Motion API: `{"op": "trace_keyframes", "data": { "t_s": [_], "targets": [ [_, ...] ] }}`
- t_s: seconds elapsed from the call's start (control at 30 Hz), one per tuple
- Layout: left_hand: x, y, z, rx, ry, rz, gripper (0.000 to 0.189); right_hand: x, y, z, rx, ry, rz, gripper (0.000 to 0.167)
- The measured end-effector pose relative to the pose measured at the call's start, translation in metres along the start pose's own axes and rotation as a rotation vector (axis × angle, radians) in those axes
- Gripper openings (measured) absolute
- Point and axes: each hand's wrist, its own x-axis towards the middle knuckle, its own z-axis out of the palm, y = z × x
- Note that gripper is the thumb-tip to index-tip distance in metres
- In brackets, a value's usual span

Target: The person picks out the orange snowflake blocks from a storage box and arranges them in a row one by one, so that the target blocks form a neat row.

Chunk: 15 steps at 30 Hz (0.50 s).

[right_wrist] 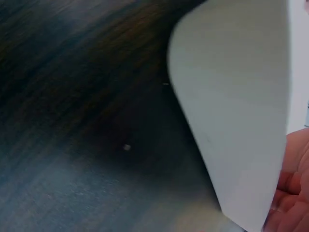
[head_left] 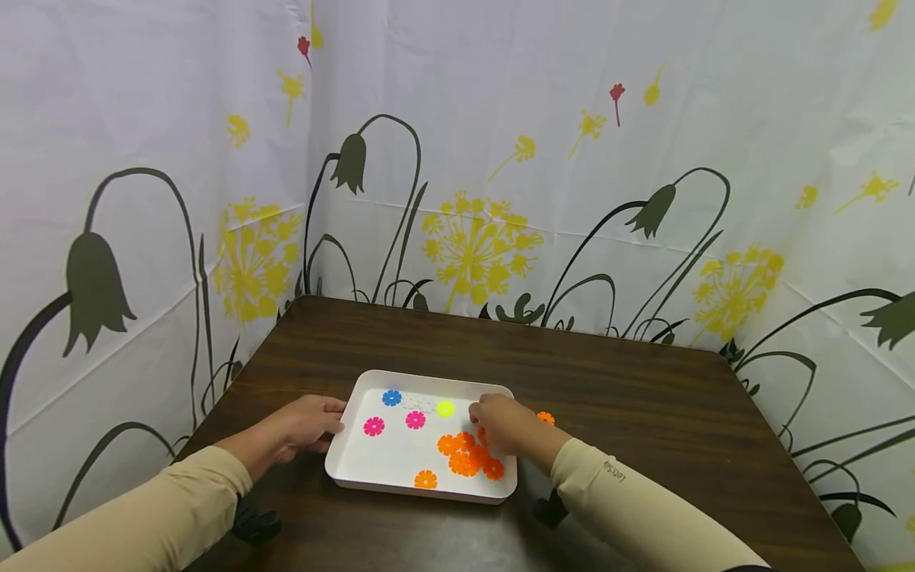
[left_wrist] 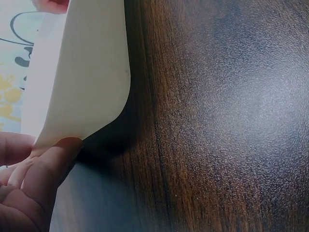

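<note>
A shallow white tray [head_left: 389,461] sits on the table, its left rim pinched between the thumb and fingers of my left hand [head_left: 307,425]. The left wrist view shows the thumb [left_wrist: 60,150] against the tray's outer wall [left_wrist: 91,72]. My right hand [head_left: 503,421] reaches inside the tray's right end with curled fingers; whatever may be in them is hidden. Below it lies a pile of orange notched discs [head_left: 463,461]. A yellow disc [head_left: 445,408], pink discs [head_left: 374,427], a blue disc [head_left: 391,397] and some clear discs [head_left: 418,405] lie further left.
One orange disc [head_left: 546,418] is outside the tray, just beyond my right wrist. A lone orange disc [head_left: 425,479] lies by the tray's near wall. The dark wooden table [head_left: 629,397] extends back to a flower-patterned curtain [head_left: 472,159].
</note>
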Motion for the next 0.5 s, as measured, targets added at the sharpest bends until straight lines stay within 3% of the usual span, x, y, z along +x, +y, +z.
{"op": "trace_keyframes", "data": {
  "t_s": [0.5],
  "targets": [
    [0.0015, -0.0022, -0.0003, 0.0, 0.007, 0.009, 0.045, -0.0007, -0.0033, -0.0022, -0.004, -0.013, 0.042, 0.017]
  ]
}}
